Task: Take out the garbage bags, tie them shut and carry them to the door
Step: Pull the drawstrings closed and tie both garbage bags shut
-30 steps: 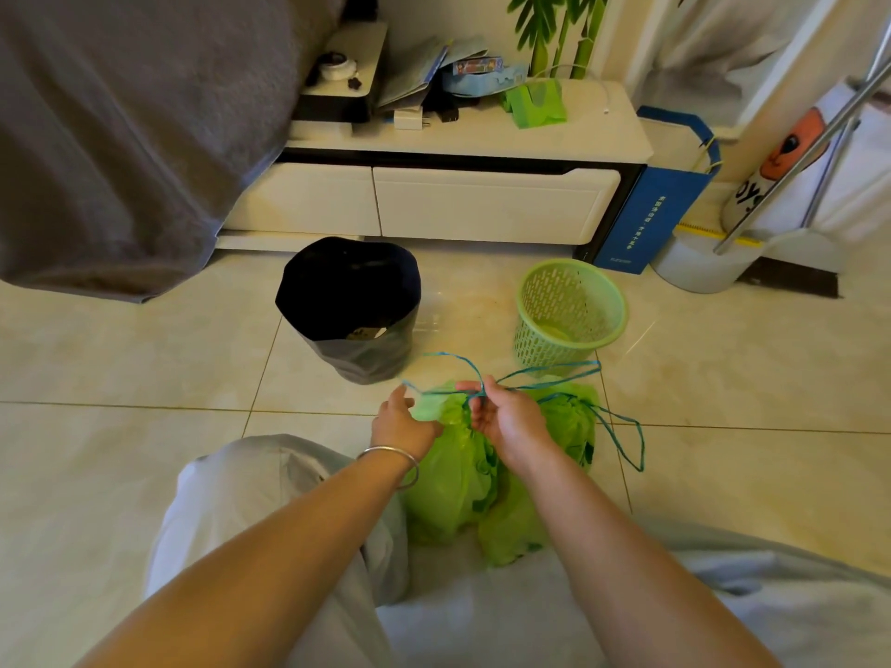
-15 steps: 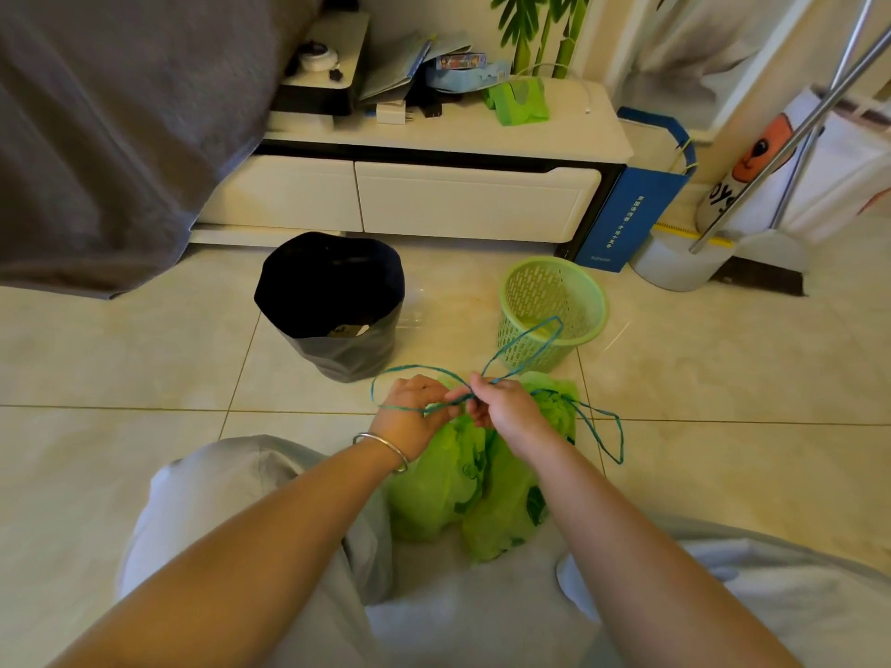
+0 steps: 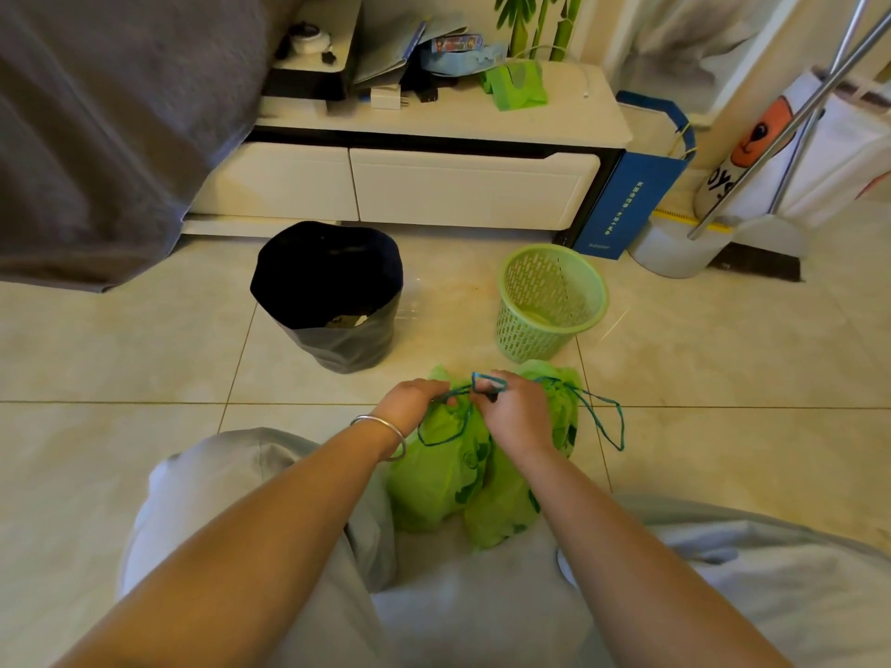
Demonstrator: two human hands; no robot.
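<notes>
your right hand (image 3: 516, 417) curls its fingers round the blue drawstring (image 3: 487, 384), a small loop of it standing up over the fingertips; your left hand (image 3: 410, 405) pinches the same cord just beside it, the two hands almost touching over the gathered mouth of the green garbage bag (image 3: 434, 479). longer loops of cord hang free to the right and down the bag's front. the bag sits on the tiled floor (image 3: 120, 378) between your knees, slumped and creased: judge it light, soft and shapeless, its film thin enough to tear if dragged. take hold at the cord or the bunched neck, not the belly. the cord looks thin and may slip through a loose pinch, so keep tension while the knot closes. beyond the hands, the green mesh basket (image 3: 552, 301) stands bare of a liner, with only something pale and unclear at its bottom. to its left, well apart, the black-lined bin (image 3: 332, 291) holds its bag folded over the rim, with a few scraps inside; that bag looks untied and not yet lifted out.
</notes>
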